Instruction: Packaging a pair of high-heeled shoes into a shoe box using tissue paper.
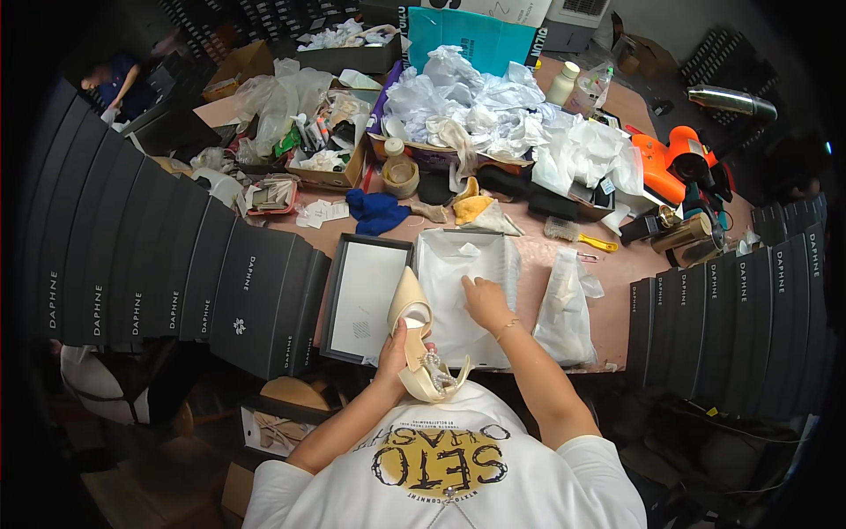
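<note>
My left hand (pixel 393 354) is closed around a cream pointed-toe shoe (pixel 406 295) with a beaded, pearl-like strap. It holds the shoe toe up, close in front of my shirt. Just right of the shoe, an open shoe box (pixel 508 354) is lined with white tissue paper (pixel 443 304). Over that lining is my right hand (pixel 487 304), its fingers bent together and their tips at the paper. The dark-edged box lid (pixel 370 291), pale inside, lies left of the box and is partly covered by the shoe. A white paper-wrapped bundle (pixel 566 317) rests right of the box.
Dark shoe boxes (pixel 256 300) stand in rows on the left, and more boxes (pixel 731 326) on the right. Behind lie crumpled paper (pixel 467 106), a blue cloth (pixel 377 212), a yellow-handled brush (pixel 577 234) and an orange tool (pixel 656 167). A person (pixel 119 84) is at far left.
</note>
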`<control>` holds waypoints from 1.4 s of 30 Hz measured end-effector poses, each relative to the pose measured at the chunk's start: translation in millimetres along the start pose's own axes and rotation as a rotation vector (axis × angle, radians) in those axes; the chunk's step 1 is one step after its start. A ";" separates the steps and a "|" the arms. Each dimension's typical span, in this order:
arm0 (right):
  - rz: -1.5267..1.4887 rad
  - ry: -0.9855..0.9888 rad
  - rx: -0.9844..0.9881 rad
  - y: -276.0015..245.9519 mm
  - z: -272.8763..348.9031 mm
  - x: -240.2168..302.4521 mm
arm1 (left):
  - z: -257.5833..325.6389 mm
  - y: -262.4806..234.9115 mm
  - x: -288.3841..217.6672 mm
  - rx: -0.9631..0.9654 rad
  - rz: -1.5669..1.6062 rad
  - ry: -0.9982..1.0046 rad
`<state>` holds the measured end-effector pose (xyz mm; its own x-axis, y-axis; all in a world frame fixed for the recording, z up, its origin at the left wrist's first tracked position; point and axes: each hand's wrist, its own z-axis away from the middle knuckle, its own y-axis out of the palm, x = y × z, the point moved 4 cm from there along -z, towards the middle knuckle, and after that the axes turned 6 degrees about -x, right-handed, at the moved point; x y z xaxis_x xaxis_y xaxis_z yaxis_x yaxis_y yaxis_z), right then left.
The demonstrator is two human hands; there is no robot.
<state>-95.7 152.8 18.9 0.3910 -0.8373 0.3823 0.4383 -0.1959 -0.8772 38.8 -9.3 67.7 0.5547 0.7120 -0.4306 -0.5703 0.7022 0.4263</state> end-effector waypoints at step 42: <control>-0.067 0.688 -0.305 -47.5 163.2 -122.8 | -31.6 107.7 -49.1 0.193 -0.604 0.679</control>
<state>-32.4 348.2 60.9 -0.2666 -0.9286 0.2581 0.1605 -0.3068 -0.9381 -69.1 31.0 109.6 0.2166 0.1099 -0.9701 -0.1553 0.9849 0.0769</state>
